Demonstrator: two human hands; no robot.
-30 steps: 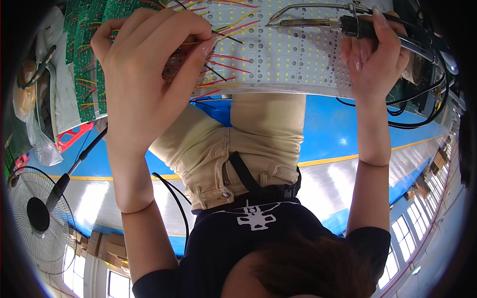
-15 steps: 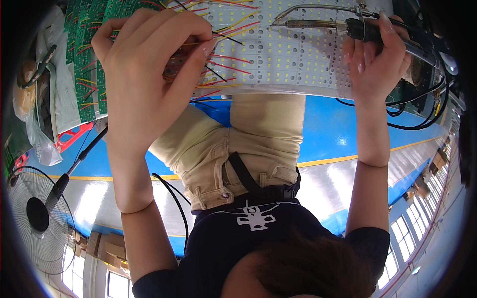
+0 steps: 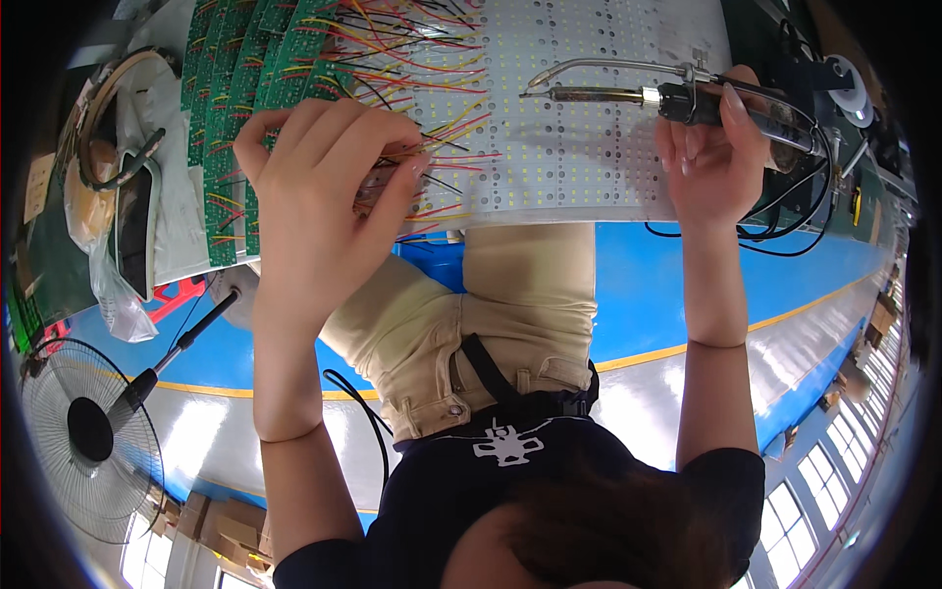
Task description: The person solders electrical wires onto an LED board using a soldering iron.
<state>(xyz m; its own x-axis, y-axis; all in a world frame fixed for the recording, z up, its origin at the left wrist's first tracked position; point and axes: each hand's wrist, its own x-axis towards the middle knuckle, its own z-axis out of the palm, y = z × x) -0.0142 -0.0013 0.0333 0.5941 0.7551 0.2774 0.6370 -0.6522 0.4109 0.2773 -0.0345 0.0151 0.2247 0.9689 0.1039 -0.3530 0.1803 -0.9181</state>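
My left hand (image 3: 319, 187) hovers palm down over a bundle of wires, its thumb and forefinger pinched together where red, yellow and black wires (image 3: 461, 155) stick out past the fingertips. The palm hides most of what lies beneath it. In my right hand (image 3: 721, 162) is a soldering iron (image 3: 603, 95) with a curved metal feed tube (image 3: 608, 65) above its shaft. The iron points left, its tip over the white LED panel (image 3: 599, 187), to the right of the wires. Whether the tip touches the panel I cannot tell.
Green circuit boards (image 3: 221, 128) with wires lie in rows at left. Beyond them are a plastic bag (image 3: 116, 294) and a dark-rimmed tray (image 3: 137, 226). A solder spool (image 3: 852, 93) and black cables (image 3: 785, 240) sit at right. A fan (image 3: 90, 427) stands at lower left.
The whole view has shifted, so the panel and hands appear lower. My left fingertips have come slightly nearer the panel's near edge. The right hand still holds the soldering iron.
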